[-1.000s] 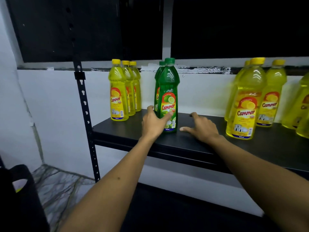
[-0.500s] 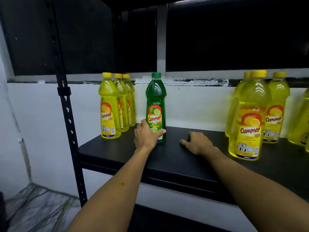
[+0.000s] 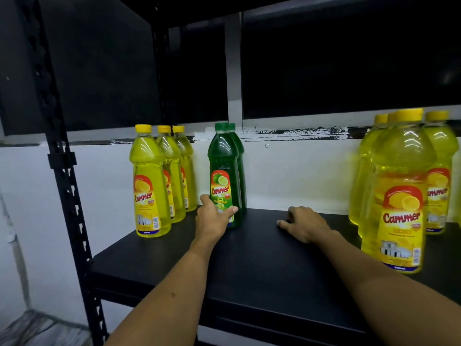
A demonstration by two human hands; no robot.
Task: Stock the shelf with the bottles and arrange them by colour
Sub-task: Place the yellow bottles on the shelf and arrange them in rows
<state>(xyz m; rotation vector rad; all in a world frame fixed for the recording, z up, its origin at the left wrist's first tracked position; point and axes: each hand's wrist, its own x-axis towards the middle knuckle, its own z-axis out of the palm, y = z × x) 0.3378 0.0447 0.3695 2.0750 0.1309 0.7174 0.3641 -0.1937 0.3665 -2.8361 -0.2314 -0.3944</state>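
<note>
Green bottles (image 3: 223,171) upright between yellow bottles (image 3: 149,183) on shelf (image 3: 262,258).

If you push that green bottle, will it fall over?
Probably only if pushed high up: the front green bottle is tall and narrow. It looks full, so likely heavy and steady. The left hand grips it low, which should slide it.
</note>
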